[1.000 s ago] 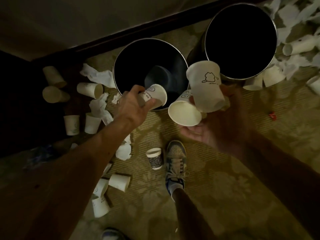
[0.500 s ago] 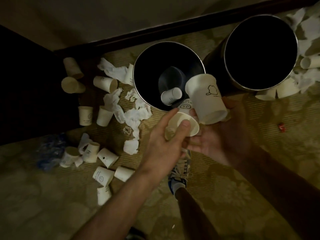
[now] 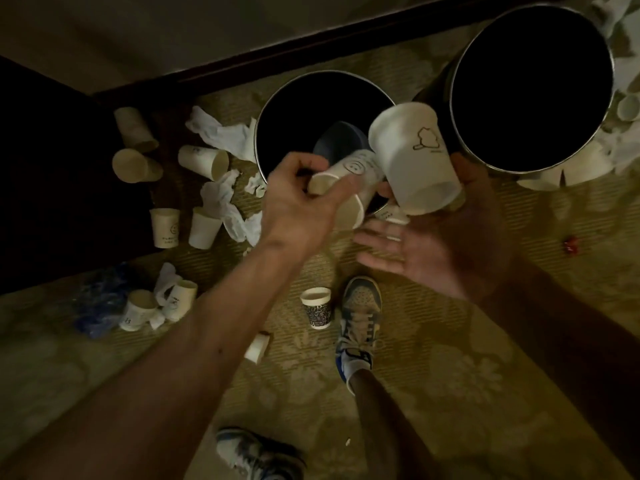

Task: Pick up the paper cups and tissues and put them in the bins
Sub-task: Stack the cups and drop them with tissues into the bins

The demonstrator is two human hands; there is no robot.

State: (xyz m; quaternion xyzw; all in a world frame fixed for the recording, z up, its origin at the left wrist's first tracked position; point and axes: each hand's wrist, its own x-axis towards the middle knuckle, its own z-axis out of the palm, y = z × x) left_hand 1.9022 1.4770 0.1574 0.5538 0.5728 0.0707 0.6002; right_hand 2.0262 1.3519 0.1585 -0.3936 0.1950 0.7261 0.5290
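Left fingers: my left hand point(image 3: 298, 206) has its fingers curled round the smiley cup point(image 3: 358, 166), thumb across it near the mouth. It is a firm grip, not a loose one.
Right fingers: my right hand point(image 3: 433, 251) lies palm up with the fingers nearly straight. The thumb is hooked round the far side of the big cup point(image 3: 415, 157), clamping it.
Where the cups are: both held cups sit tilted over the near rim of the left bin point(image 3: 294, 112). The right bin point(image 3: 530, 91) stands just beside it.
Shapes and materials: the cups are thin off-white paper, tapered, with rolled lips. The big cup has a line drawing on its side. The bins are round and dark inside, with bright metal rims. The tissues point(image 3: 225, 202) are crumpled white paper lying on patterned carpet point(image 3: 450, 375).
On the floor: loose cups point(image 3: 204, 161) lie left of the bins, some upright and some tipped over.
Hard to tell: another small cup point(image 3: 349, 213) shows its lip under my left hand, and I cannot tell which hand bears it. The right hand is blurred, and the right bin's inside is black.
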